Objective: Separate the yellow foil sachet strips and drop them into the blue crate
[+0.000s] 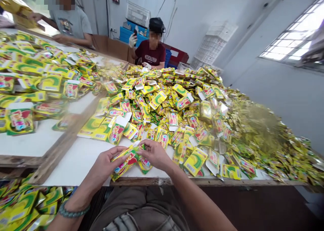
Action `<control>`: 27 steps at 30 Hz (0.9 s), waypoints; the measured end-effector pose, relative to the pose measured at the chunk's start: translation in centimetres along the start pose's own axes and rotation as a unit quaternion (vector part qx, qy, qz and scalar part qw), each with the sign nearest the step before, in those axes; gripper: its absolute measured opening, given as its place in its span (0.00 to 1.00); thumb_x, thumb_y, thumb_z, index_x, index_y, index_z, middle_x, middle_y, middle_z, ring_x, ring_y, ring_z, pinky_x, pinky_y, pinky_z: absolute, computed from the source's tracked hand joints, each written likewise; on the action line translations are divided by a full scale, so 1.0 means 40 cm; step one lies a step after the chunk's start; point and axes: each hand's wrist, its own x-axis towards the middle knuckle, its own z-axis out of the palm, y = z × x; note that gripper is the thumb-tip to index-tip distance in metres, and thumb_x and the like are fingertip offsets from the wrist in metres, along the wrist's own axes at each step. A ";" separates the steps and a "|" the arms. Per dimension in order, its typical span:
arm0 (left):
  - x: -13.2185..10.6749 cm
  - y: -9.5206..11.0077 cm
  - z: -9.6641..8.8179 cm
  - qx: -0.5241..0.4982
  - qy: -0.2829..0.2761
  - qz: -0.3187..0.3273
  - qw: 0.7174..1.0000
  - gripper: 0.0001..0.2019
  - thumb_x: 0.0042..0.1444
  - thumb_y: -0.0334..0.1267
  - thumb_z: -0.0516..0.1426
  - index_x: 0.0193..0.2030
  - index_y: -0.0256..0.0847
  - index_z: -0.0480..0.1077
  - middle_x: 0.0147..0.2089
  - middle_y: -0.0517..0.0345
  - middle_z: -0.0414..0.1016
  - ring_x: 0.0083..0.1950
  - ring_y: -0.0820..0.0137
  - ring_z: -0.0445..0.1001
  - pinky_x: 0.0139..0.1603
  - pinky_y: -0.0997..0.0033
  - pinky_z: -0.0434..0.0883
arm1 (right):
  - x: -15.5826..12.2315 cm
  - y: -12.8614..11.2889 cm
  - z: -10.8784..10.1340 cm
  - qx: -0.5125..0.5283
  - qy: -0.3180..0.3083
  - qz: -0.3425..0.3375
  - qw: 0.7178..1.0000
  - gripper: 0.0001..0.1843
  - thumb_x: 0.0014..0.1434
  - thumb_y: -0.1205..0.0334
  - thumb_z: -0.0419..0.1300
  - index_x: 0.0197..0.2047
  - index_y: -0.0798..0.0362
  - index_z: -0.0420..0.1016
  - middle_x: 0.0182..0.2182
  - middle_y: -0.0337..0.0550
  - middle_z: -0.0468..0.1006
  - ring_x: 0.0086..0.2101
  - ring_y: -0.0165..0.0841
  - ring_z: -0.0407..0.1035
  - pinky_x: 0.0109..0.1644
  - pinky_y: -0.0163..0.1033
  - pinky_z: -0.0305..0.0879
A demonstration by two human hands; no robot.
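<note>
Near the table's front edge, my left hand (109, 162) is closed around a small yellow-and-green printed carton (126, 164), thumb on its face. At the carton's right end, my right hand (154, 154) has its fingers pinched together by the opening. Whether those fingers grip the flap or a small packet cannot be made out. Another carton (145, 165) lies on the white tabletop (83, 158) just under my right hand. A large heap of similar cartons (158, 99) rises straight ahead of both hands.
Shiny loose packets (265, 136) pile up at the right. A wooden divider (68, 138) separates another heap of cartons (37, 67) on the left. More cartons (22, 204) sit below the table. Two people (152, 57) are at the far side, one with white gloves.
</note>
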 end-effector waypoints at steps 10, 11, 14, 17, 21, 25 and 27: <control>-0.005 0.015 0.019 -0.137 0.040 -0.085 0.986 0.31 0.33 0.43 0.72 0.48 0.39 0.73 0.35 0.54 0.83 0.33 0.65 0.81 0.32 0.72 0.76 | 0.112 0.017 -0.070 -0.347 0.051 -0.035 0.936 0.14 0.62 0.59 0.56 0.49 0.54 0.75 0.44 0.52 0.78 0.47 0.43 0.66 0.50 0.46 0.59; -0.005 0.015 0.017 -0.140 0.046 -0.090 0.985 0.31 0.33 0.42 0.72 0.47 0.39 0.73 0.34 0.55 0.83 0.31 0.66 0.80 0.31 0.74 0.75 | 0.141 0.029 -0.083 -0.398 0.038 -0.003 0.917 0.14 0.59 0.60 0.59 0.47 0.55 0.76 0.43 0.53 0.78 0.48 0.45 0.65 0.50 0.48 0.58; -0.005 0.012 0.011 -0.143 0.064 -0.100 0.983 0.30 0.32 0.41 0.72 0.47 0.38 0.74 0.32 0.57 0.83 0.28 0.69 0.79 0.28 0.76 0.74 | 0.206 0.062 -0.105 -0.482 -0.029 0.047 0.875 0.10 0.50 0.63 0.66 0.38 0.55 0.78 0.36 0.53 0.80 0.48 0.47 0.64 0.50 0.50 0.55; -0.006 0.009 0.008 -0.137 0.075 -0.095 0.983 0.31 0.32 0.42 0.72 0.47 0.37 0.74 0.33 0.56 0.83 0.29 0.69 0.79 0.29 0.76 0.74 | 0.216 0.073 -0.107 -0.485 -0.038 0.037 0.873 0.04 0.51 0.67 0.63 0.33 0.56 0.77 0.32 0.53 0.79 0.46 0.46 0.64 0.50 0.49 0.53; -0.005 0.006 0.007 -0.118 0.092 -0.071 0.986 0.33 0.32 0.45 0.71 0.48 0.35 0.73 0.39 0.51 0.83 0.34 0.65 0.80 0.34 0.72 0.75 | 0.160 0.044 -0.107 -0.399 0.076 -0.022 0.914 0.06 0.59 0.65 0.57 0.35 0.56 0.74 0.36 0.51 0.76 0.42 0.40 0.64 0.46 0.43 0.55; -0.004 0.000 0.013 -0.081 0.098 -0.042 0.991 0.33 0.34 0.48 0.71 0.48 0.35 0.74 0.44 0.48 0.82 0.40 0.60 0.80 0.41 0.66 0.76 | 0.088 0.008 -0.063 -0.120 0.110 -0.046 0.986 0.14 0.60 0.52 0.56 0.30 0.53 0.67 0.23 0.36 0.65 0.26 0.29 0.58 0.31 0.34 0.53; -0.008 -0.005 0.011 -0.064 0.096 -0.027 0.993 0.34 0.35 0.50 0.70 0.49 0.35 0.74 0.46 0.47 0.81 0.43 0.57 0.80 0.44 0.62 0.76 | 0.066 0.003 -0.026 -0.032 0.081 -0.033 0.996 0.17 0.57 0.48 0.59 0.27 0.52 0.64 0.20 0.32 0.58 0.23 0.28 0.53 0.28 0.33 0.49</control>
